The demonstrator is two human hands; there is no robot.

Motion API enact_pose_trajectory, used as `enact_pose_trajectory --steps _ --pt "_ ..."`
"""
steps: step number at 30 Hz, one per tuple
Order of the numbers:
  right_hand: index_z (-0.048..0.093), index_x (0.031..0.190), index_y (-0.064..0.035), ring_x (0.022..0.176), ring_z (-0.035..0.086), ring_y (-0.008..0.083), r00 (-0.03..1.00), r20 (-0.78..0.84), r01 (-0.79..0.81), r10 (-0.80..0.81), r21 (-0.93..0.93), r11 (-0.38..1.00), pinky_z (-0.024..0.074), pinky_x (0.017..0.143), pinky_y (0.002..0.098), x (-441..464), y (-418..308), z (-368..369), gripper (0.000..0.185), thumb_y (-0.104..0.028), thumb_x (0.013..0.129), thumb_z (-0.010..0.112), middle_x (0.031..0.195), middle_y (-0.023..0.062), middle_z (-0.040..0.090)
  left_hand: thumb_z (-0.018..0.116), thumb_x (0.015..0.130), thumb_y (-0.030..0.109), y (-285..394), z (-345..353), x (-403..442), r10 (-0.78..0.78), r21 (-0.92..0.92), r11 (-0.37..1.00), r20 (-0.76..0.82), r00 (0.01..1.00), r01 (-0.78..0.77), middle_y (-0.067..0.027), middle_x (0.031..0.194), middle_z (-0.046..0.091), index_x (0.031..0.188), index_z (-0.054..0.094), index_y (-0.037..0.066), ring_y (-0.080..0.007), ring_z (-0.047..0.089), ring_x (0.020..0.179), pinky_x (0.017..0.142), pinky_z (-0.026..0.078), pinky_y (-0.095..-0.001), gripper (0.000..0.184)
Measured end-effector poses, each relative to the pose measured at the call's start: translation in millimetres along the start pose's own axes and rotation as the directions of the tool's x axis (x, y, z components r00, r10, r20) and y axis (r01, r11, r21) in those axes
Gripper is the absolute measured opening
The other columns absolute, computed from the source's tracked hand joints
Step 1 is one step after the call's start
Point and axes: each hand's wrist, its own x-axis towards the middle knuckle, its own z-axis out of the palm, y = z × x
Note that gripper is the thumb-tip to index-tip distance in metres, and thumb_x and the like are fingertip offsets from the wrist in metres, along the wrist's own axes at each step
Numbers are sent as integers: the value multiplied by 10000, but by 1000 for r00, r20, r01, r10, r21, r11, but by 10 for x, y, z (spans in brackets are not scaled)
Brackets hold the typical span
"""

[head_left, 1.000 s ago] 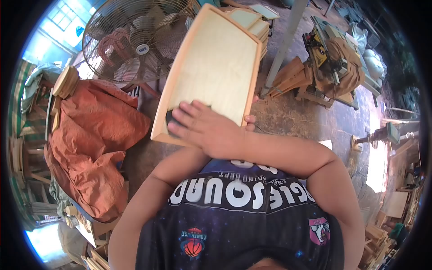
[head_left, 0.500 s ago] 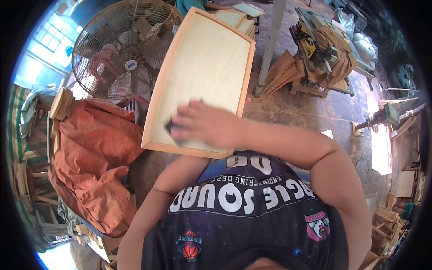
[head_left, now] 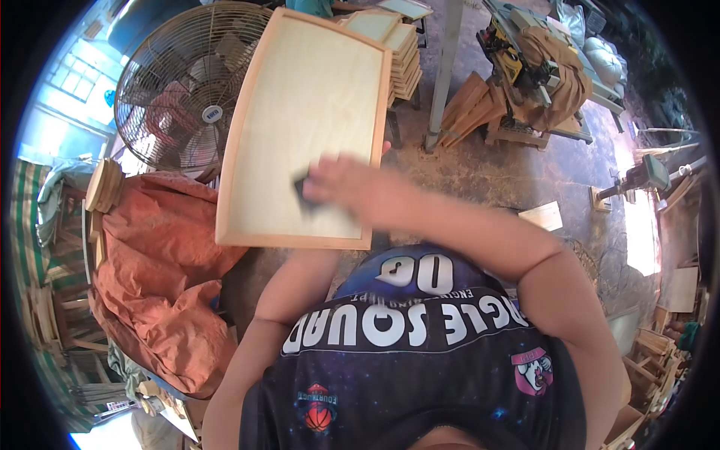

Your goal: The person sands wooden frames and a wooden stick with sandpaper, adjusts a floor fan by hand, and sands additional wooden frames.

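Observation:
A shallow wooden tray (head_left: 311, 97), with a pale flat base and a raised light-wood rim, is held up in front of my chest. My left hand (head_left: 386, 148) supports it from below; only fingertips show past its right edge, and the rest is hidden underneath. Across the tray's inner face, near the end closest to me, lies my right hand (head_left: 352, 187), blurred by motion. Its fingers are closed over a small dark sanding pad (head_left: 304, 193) that touches the pale base.
A large caged fan (head_left: 199, 90) stands at the far left, above an orange cloth (head_left: 157, 277). Similar wooden pieces are stacked (head_left: 405, 64) behind the tray. A grey post (head_left: 446, 82) and a cloth-draped machine (head_left: 551, 75) stand to the right.
The tray has shifted left and turned slightly. My right hand and the dark pad have moved a little right and up relative to it, still on its inner face.

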Motion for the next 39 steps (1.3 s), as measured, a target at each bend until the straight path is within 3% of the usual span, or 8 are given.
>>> enact_pose_trajectory --steps 5,10,12,15,19,32,35,39 --pt "461 1530 -119 1446 454 314 850 -524 -177 52 -191 966 417 1179 405 590 922 -603 626 9 918 460 1537 176 498 335 897 798 110 235 -80 -324 -118 934 128 937 338 -198 1176 555 1572 344 129 -253 465 724 600 419 -367 951" --pt "439 1553 -183 1490 402 270 996 -61 -75 72 -62 995 359 1216 417 -198 -49 -175 712 60 885 473 1593 137 441 367 936 762 14 113 40 172 316 941 -138 975 -121 -242 1235 512 1612 244 99 -278 490 756 643 441 -396 955" --pt "616 1420 -179 1354 565 279 934 55 315 -352 335 888 454 1114 416 -538 -293 -183 585 36 885 515 1408 130 631 405 983 676 272 -249 -44 -146 -238 953 181 972 188 -214 1189 544 1592 294 71 -290 527 792 656 455 -388 866" --pt "632 1376 -60 1316 598 318 958 252 -232 138 394 889 430 1133 432 -419 -257 -436 455 68 954 520 1364 158 657 453 973 654 247 -669 -121 -158 -321 911 305 939 258 -138 1040 542 1586 328 99 -261 510 825 663 472 -421 837" --pt "641 1386 -178 1264 621 332 731 -653 149 -196 -127 981 432 1112 439 203 185 -737 506 -25 908 575 1295 135 695 451 946 739 -43 -227 -124 -185 -337 889 358 915 311 -179 1241 584 1587 337 73 -328 595 1054 837 528 -454 931" --pt "605 1403 -137 1165 629 364 980 -167 -78 108 177 981 495 1014 460 124 584 -522 408 -98 1020 474 1251 177 682 472 900 809 254 161 -349 210 459 883 -204 956 -96 -240 1446 525 1581 317 -2 -383 571 1274 1049 485 -479 1070" --pt "585 1432 -159 1186 619 370 968 -94 -206 231 225 952 489 1025 454 -3 664 -395 431 -87 1021 479 1279 187 670 502 888 814 571 82 -702 -78 -8 997 -32 996 77 -261 1523 481 1577 304 -37 -392 543 1358 1130 450 -487 1113" --pt "568 1449 -134 1288 577 364 974 -126 -162 190 205 965 448 1100 457 62 604 -280 447 -77 1017 469 1375 179 630 679 863 94 562 544 -689 -111 419 883 -251 962 211 -230 1431 564 1474 420 -80 -343 601 1293 1082 498 -492 686"
